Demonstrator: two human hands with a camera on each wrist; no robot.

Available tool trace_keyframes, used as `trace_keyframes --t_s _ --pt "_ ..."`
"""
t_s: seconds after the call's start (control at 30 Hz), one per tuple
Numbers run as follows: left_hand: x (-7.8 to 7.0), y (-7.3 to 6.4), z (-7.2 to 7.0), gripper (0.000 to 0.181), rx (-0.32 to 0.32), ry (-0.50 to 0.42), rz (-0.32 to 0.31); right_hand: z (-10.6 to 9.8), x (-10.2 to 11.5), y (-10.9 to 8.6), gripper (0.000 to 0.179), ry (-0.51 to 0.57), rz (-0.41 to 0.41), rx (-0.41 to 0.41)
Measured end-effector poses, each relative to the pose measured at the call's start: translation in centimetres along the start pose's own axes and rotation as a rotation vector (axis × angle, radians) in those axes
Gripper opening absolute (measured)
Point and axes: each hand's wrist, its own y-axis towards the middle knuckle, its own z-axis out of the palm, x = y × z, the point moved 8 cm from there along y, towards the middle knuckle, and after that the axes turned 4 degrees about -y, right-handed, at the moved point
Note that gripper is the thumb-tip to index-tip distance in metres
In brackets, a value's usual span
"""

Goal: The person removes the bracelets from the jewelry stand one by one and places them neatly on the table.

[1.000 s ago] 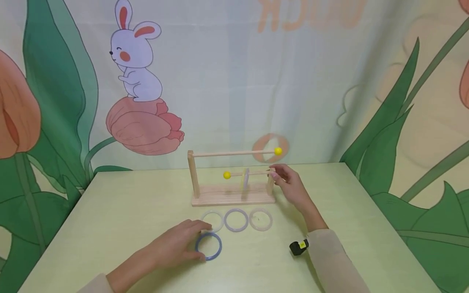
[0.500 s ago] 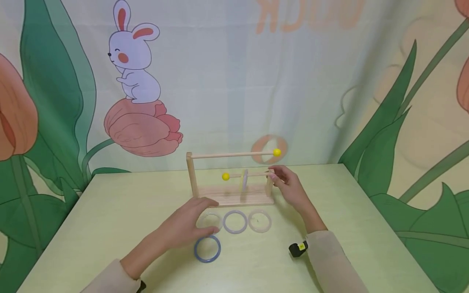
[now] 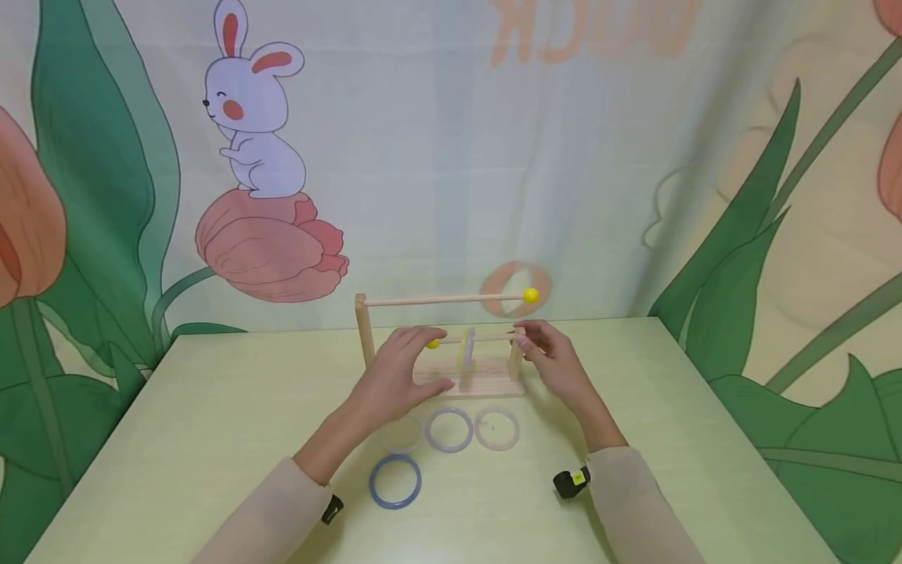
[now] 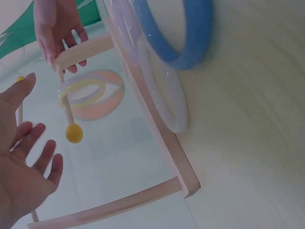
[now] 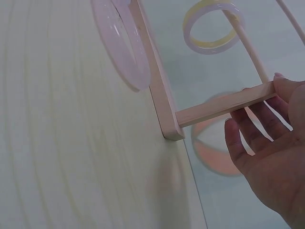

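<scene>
A wooden stand [image 3: 486, 385] with two rods on unequal posts sits on the table. My right hand [image 3: 557, 359] grips the top of its short post [image 5: 224, 102], thumb on the near side and fingers behind. A lilac ring [image 3: 470, 345] and a yellow ring [image 4: 71, 90] hang together on the lower rod. My left hand [image 3: 396, 374] is beside that rod's yellow ball [image 4: 74, 133], fingers spread and holding nothing. On the table in front lie a blue ring [image 3: 373, 481], a pale whitish ring [image 4: 179, 114], another lilac ring [image 3: 449, 450] and a pink ring [image 3: 517, 429].
The taller post [image 3: 362, 333] carries the upper rod [image 3: 444, 300], which ends in a yellow ball [image 3: 531, 295]. Behind the table [image 3: 232, 423] hangs a printed curtain [image 3: 395, 157]. Black wrist cameras show at both sleeves.
My left hand has moved away from the blue ring, forward and right over the pale ring, to the lower rod's ball. My right hand has stayed on the short post.
</scene>
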Motion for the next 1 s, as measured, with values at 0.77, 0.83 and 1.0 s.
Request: trace_keyframes --t_s 0.77,0.83,1.0 --pt "2.6 5.7 4.1 0.077 0.262 -0.104 -0.061 -0.5 -1.9 1.1 0.034 -0.021 -0.013 -0.018" --pt "2.7 5.7 4.3 0.075 0.274 -0.097 -0.068 -0.4 -1.2 0.9 0.035 -0.017 -0.016 -0.009" --pt "3.0 5.5 5.0 0.072 0.287 -0.07 -0.076 -0.1 0.3 0.1 0.034 0.002 -0.019 0.005"
